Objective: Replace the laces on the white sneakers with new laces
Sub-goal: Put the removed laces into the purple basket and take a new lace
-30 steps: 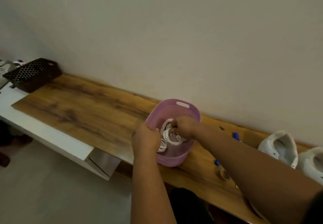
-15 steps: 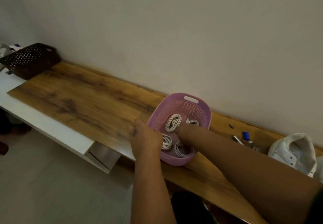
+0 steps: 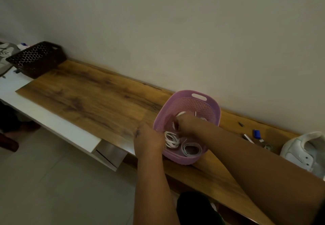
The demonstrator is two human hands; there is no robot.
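A pink plastic basket [image 3: 211, 105] stands on the wooden board near the wall. Coiled white laces lie in it: one bundle [image 3: 171, 139] at the near left and a looser coil [image 3: 190, 148] beside it. My left hand [image 3: 149, 140] grips the basket's near left rim. My right hand [image 3: 187, 123] is inside the basket, its fingers curled round a white lace bundle [image 3: 181, 114] that mostly hides under the hand. A white sneaker [image 3: 304, 151] without laces lies at the right edge of the view.
A dark perforated basket [image 3: 35, 58] sits at the board's far left end. Small items, a blue clip [image 3: 257, 134] and a metal piece [image 3: 248, 137], lie between the pink basket and the sneaker. The wooden board [image 3: 88, 98] overhangs a white shelf [image 3: 52, 126].
The view has shifted a little to the right. My right hand moved from the basket's near side up to its middle and closed on a lace bundle. My left hand stays on the rim.
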